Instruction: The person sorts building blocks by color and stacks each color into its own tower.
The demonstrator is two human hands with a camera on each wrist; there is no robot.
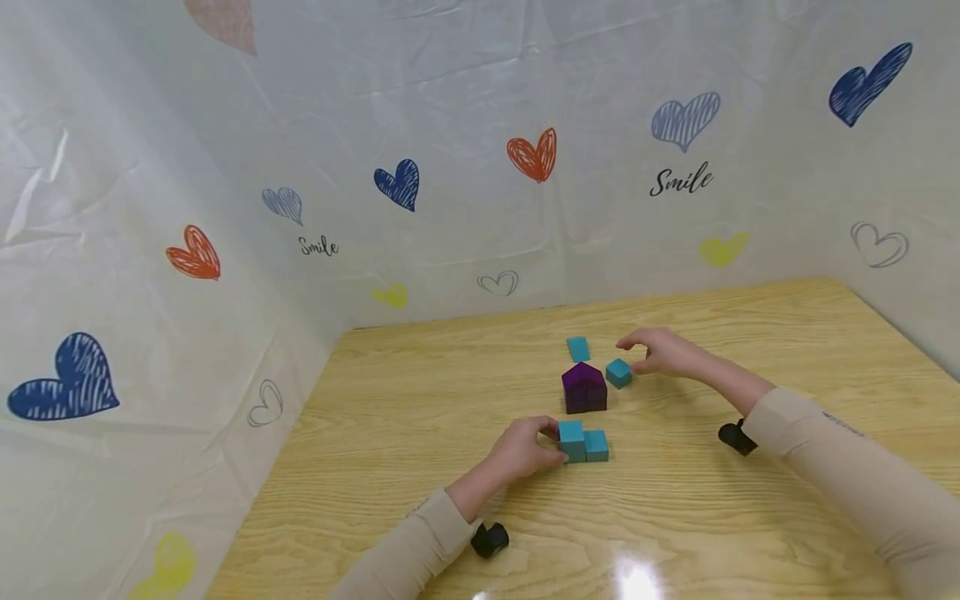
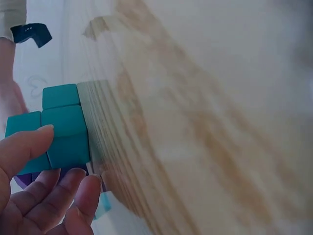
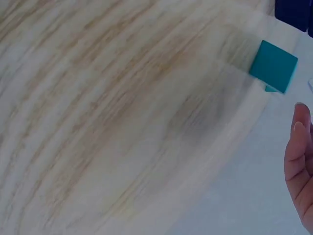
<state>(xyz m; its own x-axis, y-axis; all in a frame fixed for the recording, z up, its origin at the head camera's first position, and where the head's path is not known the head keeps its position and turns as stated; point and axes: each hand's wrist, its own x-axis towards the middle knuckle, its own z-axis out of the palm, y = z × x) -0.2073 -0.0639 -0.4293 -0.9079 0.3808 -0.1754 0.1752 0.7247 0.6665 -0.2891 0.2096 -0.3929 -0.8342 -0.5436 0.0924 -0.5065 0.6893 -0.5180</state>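
Note:
My left hand [image 1: 525,447] pinches a small group of teal blocks [image 1: 572,443] on the table, thumb on one side and fingertips on the other. In the left wrist view the thumb lies across the teal blocks [image 2: 63,132], which sit flush together, one taller part beside a lower one. Just behind them stands a purple block shape [image 1: 585,390] with a peaked, roof-like top. My right hand [image 1: 663,353] hovers with thumb and fingers apart, its thumb close to the right side of a loose teal cube [image 1: 618,372]. That teal cube [image 3: 274,67] shows a gap from the fingers in the right wrist view.
A flat teal piece [image 1: 578,349] lies behind the purple shape. The wooden table [image 1: 412,367] reaches back to a white sheet [image 1: 442,100] printed with hearts, which also runs along the left side. Black wrist devices [image 1: 490,541] sit under both forearms.

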